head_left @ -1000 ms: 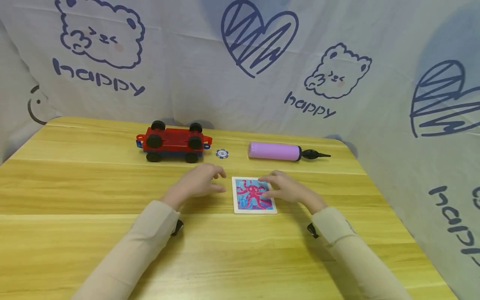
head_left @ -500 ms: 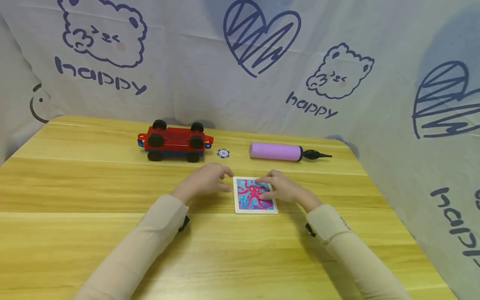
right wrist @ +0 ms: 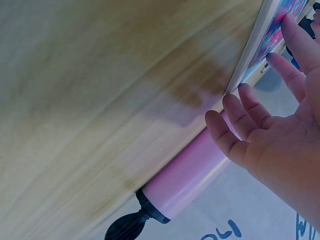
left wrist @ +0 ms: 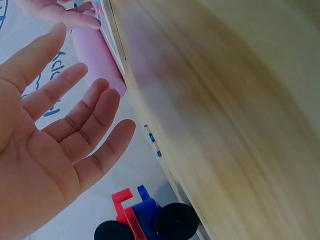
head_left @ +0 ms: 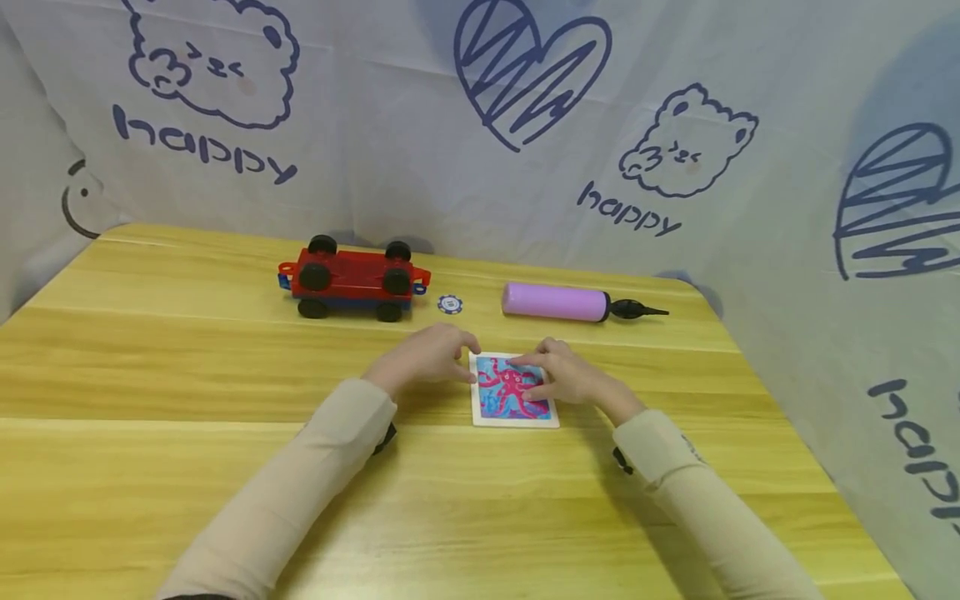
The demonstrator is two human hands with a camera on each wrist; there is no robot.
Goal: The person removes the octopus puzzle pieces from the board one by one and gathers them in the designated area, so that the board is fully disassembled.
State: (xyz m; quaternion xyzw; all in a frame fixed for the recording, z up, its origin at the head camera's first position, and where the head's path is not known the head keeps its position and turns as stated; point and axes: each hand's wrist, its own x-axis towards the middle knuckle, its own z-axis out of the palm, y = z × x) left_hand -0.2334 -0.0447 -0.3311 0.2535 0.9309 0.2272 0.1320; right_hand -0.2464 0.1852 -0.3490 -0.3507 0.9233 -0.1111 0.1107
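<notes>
A thin square board [head_left: 514, 410] with a white border and a picture of a pink octopus lies flat mid-table in the head view. At its left edge is my left hand [head_left: 429, 360]; thumb and index finger reach that edge, and whether they touch it I cannot tell. My left fingers spread loosely, palm bare, in the left wrist view. Over the right part of the picture lies my right hand [head_left: 573, 377], thumb and index fingertips on or just above it. The right wrist view shows its other fingers loosely bent beside the board's edge, holding nothing.
Behind the hands, a red and blue toy car base [head_left: 352, 275] with black wheels stands at the back left. A white and blue poker chip [head_left: 450, 304] lies beside it. Farther right is a pink hand pump [head_left: 555, 302] with a black nozzle, before a printed cloth.
My left hand has moved right, up to the board's left edge. The right hand has shifted only slightly, staying over the board's right part. The board looks unmoved on the table.
</notes>
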